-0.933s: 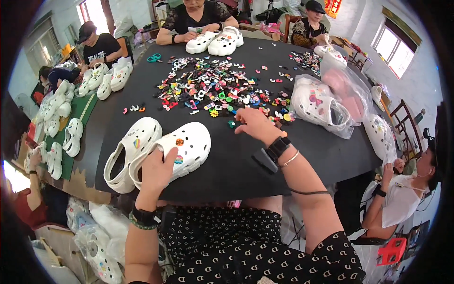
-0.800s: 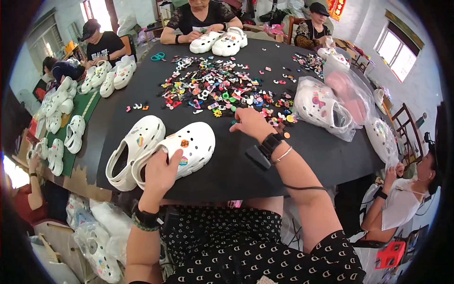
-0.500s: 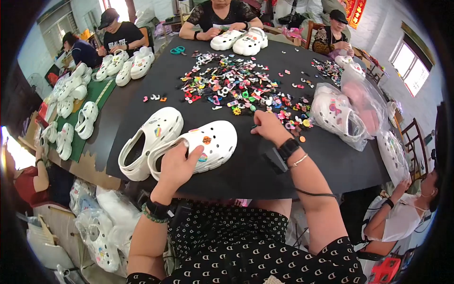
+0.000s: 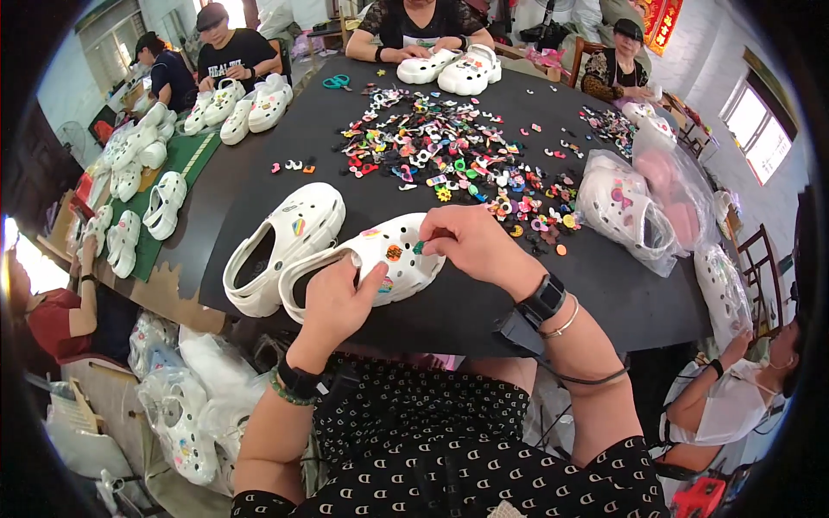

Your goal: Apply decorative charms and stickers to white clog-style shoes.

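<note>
White clog (image 4: 411, 274) near table edge (image 4: 466, 346) | left fingers (image 4: 373, 281) grip it | right fingers (image 4: 439, 231) pinch green charm (image 4: 419, 248) | open surface (image 4: 466, 306) rightward

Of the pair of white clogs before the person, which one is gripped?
The right clog: the left hand grips it, and the right hand holds a green charm at its toe. No hand holds the left clog.

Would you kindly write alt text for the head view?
A person's left hand holds a white clog on a black table while the right hand holds a green charm at its toe. Another clog sits alongside; colourful charms lie beyond.
</note>
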Tool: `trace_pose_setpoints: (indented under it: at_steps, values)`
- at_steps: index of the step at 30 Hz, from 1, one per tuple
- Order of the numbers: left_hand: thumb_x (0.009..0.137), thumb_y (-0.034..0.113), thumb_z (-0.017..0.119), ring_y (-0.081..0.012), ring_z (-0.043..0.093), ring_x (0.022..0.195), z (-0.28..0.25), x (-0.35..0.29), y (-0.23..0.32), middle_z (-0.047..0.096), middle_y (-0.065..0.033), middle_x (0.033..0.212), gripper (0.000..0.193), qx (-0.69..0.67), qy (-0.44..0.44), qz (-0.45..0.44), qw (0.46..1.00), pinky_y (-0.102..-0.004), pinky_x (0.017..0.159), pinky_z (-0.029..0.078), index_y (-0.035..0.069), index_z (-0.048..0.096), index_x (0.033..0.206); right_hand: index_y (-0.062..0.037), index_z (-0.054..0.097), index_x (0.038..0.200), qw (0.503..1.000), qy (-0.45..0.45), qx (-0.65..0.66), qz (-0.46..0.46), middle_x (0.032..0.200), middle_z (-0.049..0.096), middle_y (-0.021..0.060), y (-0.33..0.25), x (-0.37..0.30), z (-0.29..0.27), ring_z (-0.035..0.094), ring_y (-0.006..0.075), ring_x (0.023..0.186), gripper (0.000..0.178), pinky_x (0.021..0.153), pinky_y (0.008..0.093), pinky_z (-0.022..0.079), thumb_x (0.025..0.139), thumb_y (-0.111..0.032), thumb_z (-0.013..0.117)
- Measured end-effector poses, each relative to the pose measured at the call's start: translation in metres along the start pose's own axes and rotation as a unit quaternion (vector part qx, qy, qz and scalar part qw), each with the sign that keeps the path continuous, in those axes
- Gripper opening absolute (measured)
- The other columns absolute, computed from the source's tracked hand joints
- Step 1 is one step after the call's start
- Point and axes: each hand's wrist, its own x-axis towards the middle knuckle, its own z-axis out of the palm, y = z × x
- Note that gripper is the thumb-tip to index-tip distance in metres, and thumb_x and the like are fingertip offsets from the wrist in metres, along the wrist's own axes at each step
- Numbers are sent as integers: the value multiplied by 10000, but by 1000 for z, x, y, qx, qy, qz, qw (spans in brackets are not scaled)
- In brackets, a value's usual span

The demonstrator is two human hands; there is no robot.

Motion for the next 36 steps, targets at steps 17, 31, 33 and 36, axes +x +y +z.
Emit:
trace_pose_setpoints:
  at_steps: [17, 31, 33, 36]
  values:
    - [896, 306, 657, -349, 620, 684, 3, -12, 9, 631, -145, 708, 300, 2, 57, 81, 995, -446, 627, 472, 8, 648, 928, -30, 636, 809, 957, -50, -277, -70, 798, 656, 85, -24, 20, 14, 602, 292, 924, 103, 762, 368, 497, 733, 5, 695]
    - [906, 350, 640, -367, 590, 608, 2, -6, 8, 572, -152, 614, 358, 0, 47, 62, 997, -441, 570, 450, 10, 599, 804, -24, 637, 909, 996, -48, -80, 8, 844, 652, 127, -12, 9, 14, 643, 293, 818, 162, 734, 388, 515, 762, -9, 702]
    - [901, 345, 648, -365, 589, 608, 3, -8, 8, 571, -152, 614, 356, 6, 48, 64, 997, -442, 571, 449, 8, 597, 799, 9, 670, 909, 998, -30, -43, 46, 733, 687, 126, -9, 10, 12, 667, 243, 643, 171, 630, 353, 531, 759, -39, 736]
    - [894, 332, 660, -361, 589, 609, 4, -8, 5, 570, -151, 615, 347, 10, 47, 62, 997, -444, 572, 447, 6, 594, 794, -13, 665, 865, 992, -44, -74, 90, 856, 682, 124, -15, 15, 12, 665, 259, 797, 159, 720, 354, 527, 740, -47, 756]
